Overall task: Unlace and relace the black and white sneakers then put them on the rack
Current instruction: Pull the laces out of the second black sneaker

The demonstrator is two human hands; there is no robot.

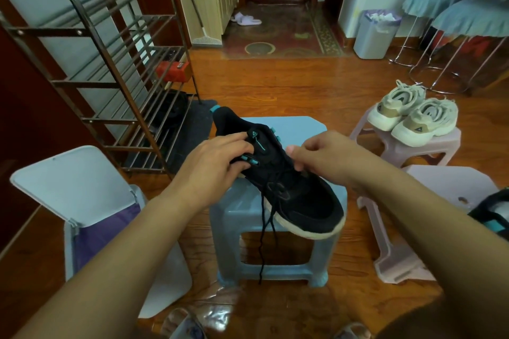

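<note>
Black sneaker [300, 190] with white sole lies on a blue stool [275, 231], between and beneath both hands, toe pointing toward the person. Left hand [220, 157] holds the shoe's upper near the tongue, fingers curled over the teal eyelets. Right hand [322, 154] pinches the lacing on the opposite side, fingers bent. Two black lace [265, 231] ends hang below the hands, over the stool's front. Metal rack [110, 69] stands beyond the left hand. A cream pair [413, 115] sits on a pink stool [429, 143] beyond the right hand.
</note>
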